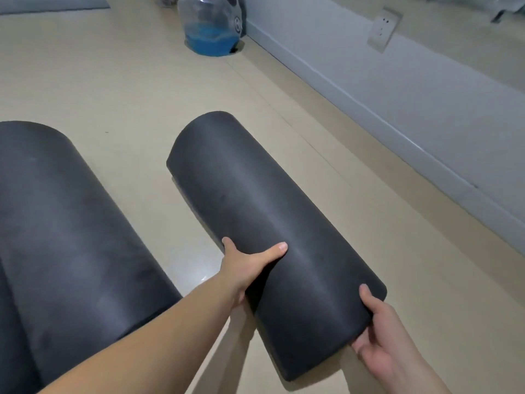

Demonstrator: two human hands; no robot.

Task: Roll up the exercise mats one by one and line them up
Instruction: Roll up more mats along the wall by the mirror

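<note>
A strip of bare beige floor [147,172] runs open between two dark rolled mats: a large rolled mat [65,237] at left and a second rolled mat [255,211] at centre. To the right, open floor reaches a grey wall base [369,89]. Farther off, a water jug [211,27] stands near the wall, with clear floor before it.

Exercise or studio room, sparsely furnished. Smooth beige sheet floor [119,89] with faint seams, running to a pale grey wall base [369,89]. White wall socket [383,29] low on wall. Dark grey rolled foam mats [255,223] on floor; another flat grey mat [51,2] far left. Clear plastic water jug with blue liquid [210,27] in corner.
</note>
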